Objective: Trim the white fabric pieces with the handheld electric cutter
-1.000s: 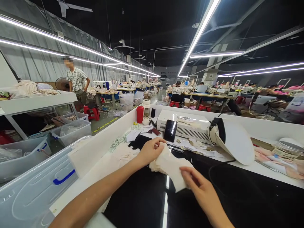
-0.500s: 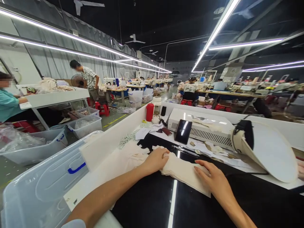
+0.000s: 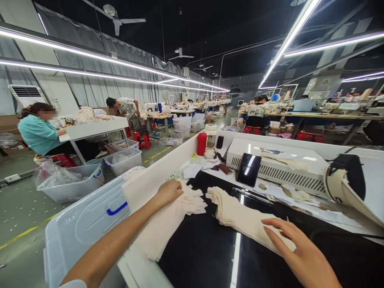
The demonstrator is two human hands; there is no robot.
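Observation:
My left hand (image 3: 170,192) is over the far end of a loose, fanned pile of cream fabric pieces (image 3: 163,224) on the left. Its fingers are curled together on the cloth, and the fingertips are partly hidden. A second, neater stack of cream fabric pieces (image 3: 243,214) lies on the black work surface (image 3: 204,248), its layered edges showing at the left end. My right hand (image 3: 295,244) is at the near right end of this stack, thumb and fingers apart, the fingertips at the top piece.
Behind the stacks are a tweezers-like metal tool (image 3: 252,196), a phone (image 3: 249,170), a white vented machine (image 3: 279,160) and paper scraps. A red container (image 3: 202,144) stands in the far corner. A lidded plastic bin (image 3: 87,216) adjoins the table's left side. Co-workers sit and stand beyond.
My left hand has moved left from the neat stack to the loose pile. My right hand stays by the neat stack's right end. The view has turned left.

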